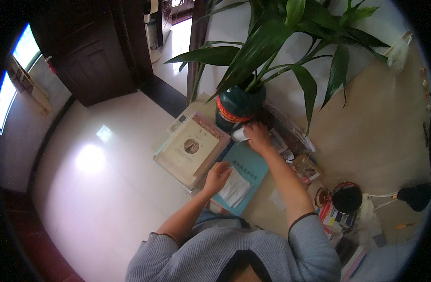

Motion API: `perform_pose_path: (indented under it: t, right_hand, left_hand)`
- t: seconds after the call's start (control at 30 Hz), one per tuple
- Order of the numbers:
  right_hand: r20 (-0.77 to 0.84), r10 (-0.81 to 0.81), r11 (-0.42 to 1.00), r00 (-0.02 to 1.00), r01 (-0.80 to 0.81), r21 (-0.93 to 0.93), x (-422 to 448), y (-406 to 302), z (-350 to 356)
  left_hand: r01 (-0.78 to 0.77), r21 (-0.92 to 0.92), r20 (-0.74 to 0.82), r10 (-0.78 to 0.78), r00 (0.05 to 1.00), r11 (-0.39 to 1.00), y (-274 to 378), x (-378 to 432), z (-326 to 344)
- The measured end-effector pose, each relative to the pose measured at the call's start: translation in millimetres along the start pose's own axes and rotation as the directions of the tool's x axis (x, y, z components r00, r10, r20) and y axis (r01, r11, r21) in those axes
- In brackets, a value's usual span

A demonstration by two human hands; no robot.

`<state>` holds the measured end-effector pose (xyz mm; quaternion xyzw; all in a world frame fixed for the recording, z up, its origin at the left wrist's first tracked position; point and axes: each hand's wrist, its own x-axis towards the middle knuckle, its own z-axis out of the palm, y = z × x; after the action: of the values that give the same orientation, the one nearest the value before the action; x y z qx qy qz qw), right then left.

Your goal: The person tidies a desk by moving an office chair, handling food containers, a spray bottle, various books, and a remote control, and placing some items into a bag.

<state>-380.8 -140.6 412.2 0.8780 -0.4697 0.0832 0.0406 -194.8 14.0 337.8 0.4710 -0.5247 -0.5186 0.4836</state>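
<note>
My right hand [259, 136] grips a small white cylindrical object [240, 135] at the foot of a dark green vase [242, 102]. Whether it is a paper roll or a cup is unclear. The vase wears a red and gold band and holds a leafy green plant [261, 53]. Over the near part of a blue booklet [249, 164] with printed characters lies a folded white tissue or cloth [234, 187]. My left hand [216, 177] is at the upper left edge of that white piece, fingers curled. I cannot tell whether they pinch it.
Left of the booklet is a stack of books [190, 148] under a clear cover. Photos and papers [305, 167] lie along the wall to the right. A round dark mirror [347, 198] and small boxes [333, 218] stand nearer. A dark door [92, 53] stands beyond the tiled floor [120, 197].
</note>
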Motion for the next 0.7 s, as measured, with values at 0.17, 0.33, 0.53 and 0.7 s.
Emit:
perform_pose_path:
  t: [0.17,0.33,0.53,0.7]
  right_hand:
    - [0.045,0.079,0.996,0.996,-0.077,-0.039,0,-3,7]
    - [-0.015,0.12,0.993,0.993,-0.121,-0.007,0,3,16]
    - [0.005,0.234,0.97,0.972,-0.233,0.075,-1,4,29]
    - [-0.113,0.22,0.974,0.969,-0.211,0.079,3,-1,23]
  left_hand:
    - [0.11,0.046,0.136,-0.116,0.984,0.993,-12,42,23]
    - [0.147,-0.157,0.083,-0.135,0.987,0.977,-38,93,64]
    - [0.348,-0.492,0.066,-0.365,0.929,0.798,-71,143,77]
    - [0.316,-0.675,0.162,-0.284,0.945,0.667,-74,160,78]
